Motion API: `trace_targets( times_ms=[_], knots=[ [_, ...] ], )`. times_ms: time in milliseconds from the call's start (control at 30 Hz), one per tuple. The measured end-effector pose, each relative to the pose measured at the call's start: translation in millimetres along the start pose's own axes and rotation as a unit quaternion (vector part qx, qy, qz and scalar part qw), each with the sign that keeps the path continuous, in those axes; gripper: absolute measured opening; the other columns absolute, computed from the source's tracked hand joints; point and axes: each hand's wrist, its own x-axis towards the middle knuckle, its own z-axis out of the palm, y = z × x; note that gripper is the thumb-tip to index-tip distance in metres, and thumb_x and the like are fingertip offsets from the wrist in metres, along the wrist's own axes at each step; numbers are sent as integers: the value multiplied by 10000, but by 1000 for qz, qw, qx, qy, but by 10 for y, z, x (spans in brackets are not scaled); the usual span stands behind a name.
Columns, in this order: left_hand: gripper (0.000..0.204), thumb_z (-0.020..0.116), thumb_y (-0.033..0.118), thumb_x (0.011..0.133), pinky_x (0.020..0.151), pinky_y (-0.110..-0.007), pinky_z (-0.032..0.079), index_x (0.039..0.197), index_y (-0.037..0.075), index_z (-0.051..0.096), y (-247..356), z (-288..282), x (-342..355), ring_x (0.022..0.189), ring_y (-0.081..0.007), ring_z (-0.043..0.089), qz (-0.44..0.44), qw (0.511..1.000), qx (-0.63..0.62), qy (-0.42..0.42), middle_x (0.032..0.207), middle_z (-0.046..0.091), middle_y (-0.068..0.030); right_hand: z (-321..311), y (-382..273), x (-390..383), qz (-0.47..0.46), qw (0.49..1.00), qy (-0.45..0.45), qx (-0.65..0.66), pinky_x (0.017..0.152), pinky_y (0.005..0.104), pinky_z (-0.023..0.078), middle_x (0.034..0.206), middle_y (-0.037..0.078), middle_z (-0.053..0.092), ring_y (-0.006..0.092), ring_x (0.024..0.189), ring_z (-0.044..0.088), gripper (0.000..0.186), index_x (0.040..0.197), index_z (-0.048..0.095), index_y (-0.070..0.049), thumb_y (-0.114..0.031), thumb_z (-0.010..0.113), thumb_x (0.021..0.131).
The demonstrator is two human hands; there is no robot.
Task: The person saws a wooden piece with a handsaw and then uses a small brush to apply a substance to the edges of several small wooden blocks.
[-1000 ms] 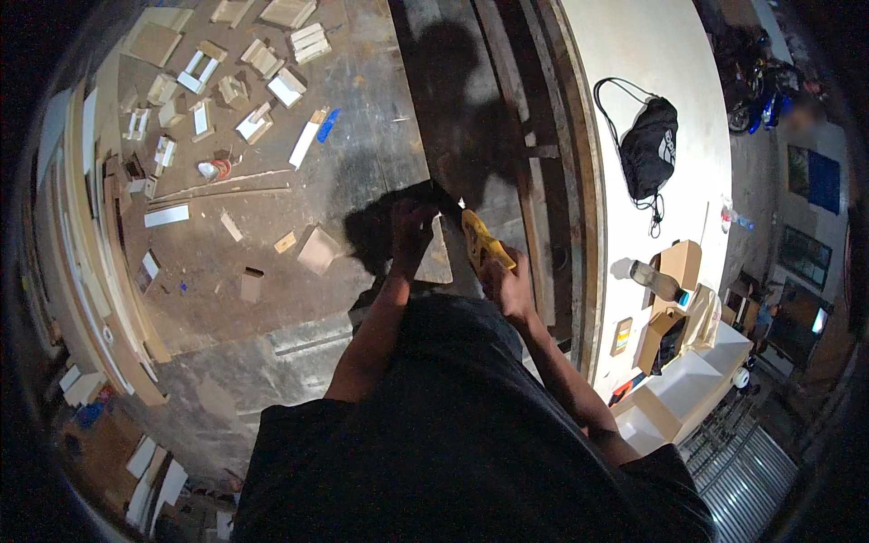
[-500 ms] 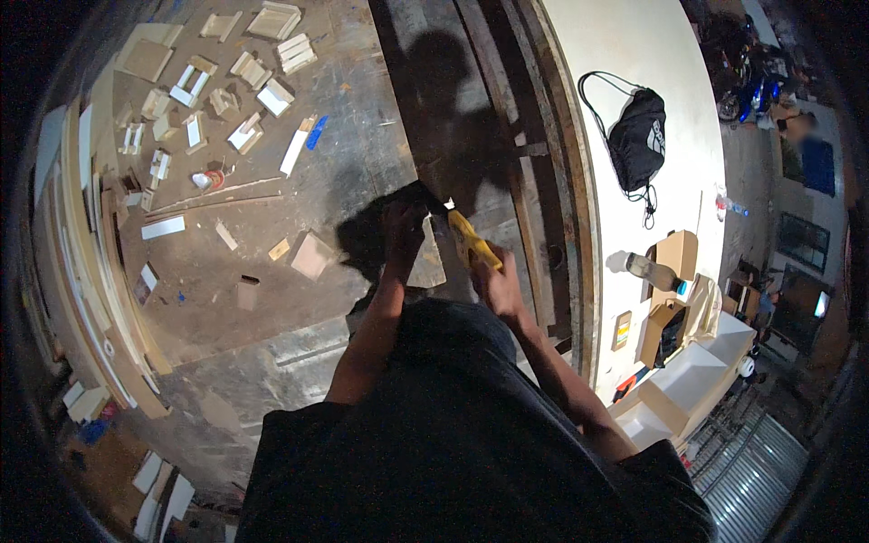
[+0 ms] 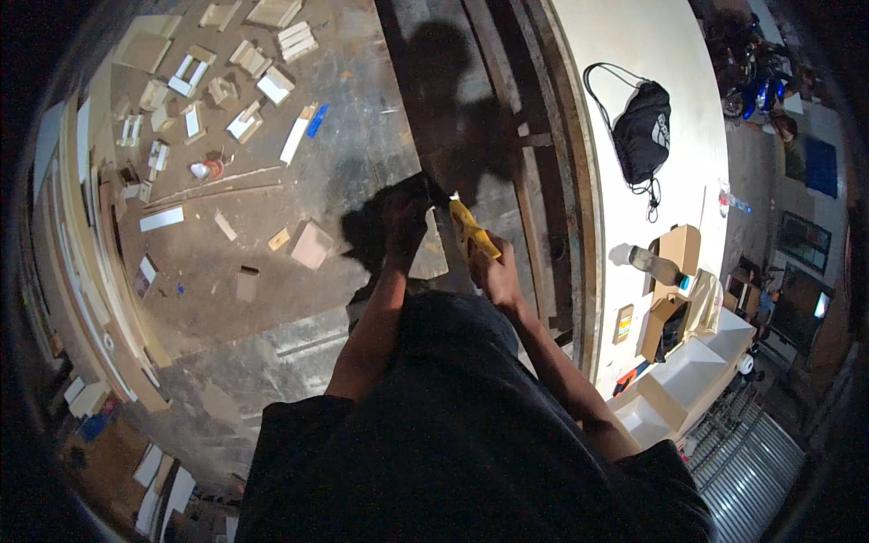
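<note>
My right hand (image 3: 493, 267) grips a yellow hand tool (image 3: 471, 229) whose tip points up toward a small bright spot near my left hand. My left hand (image 3: 405, 215) is closed over a dark object (image 3: 421, 188) just left of the tool's tip, above a small pale board (image 3: 433, 258) on the floor. Both forearms reach forward from my dark shirt. What the dark object is cannot be made out.
Many cut wood pieces (image 3: 244, 63) lie scattered on the concrete floor at upper left, with boards (image 3: 100, 271) stacked along the left. A white table (image 3: 652, 118) on the right carries a black drawstring bag (image 3: 644, 131), a bottle (image 3: 656, 265) and cardboard boxes (image 3: 679, 290).
The view has shifted slightly; both hands stay together at the same spot, the yellow tool still held by my right hand.
</note>
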Motion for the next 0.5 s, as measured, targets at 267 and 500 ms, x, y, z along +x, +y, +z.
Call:
trace_targets(
  times_ms=[267,500],
  knots=[
    [183,702,47,735,824,-435,455,907,108,721,14,-51,67,927,-340,561,56,997,37,26,869,614,-117,25,-18,61,-54,998,31,-1,481,258,345,731,11,544,91,555,467,329,1165,596,-3,-226,551,927],
    [237,678,141,811,871,-458,405,1046,113,675,250,-173,369,1044,-343,542,14,992,99,-71,1072,600,-138,-23,44,24,24,999,15,21,721,289,446,1025,74,593,144,844,551,403,1287,508,15,-185,583,946]
  ],
)
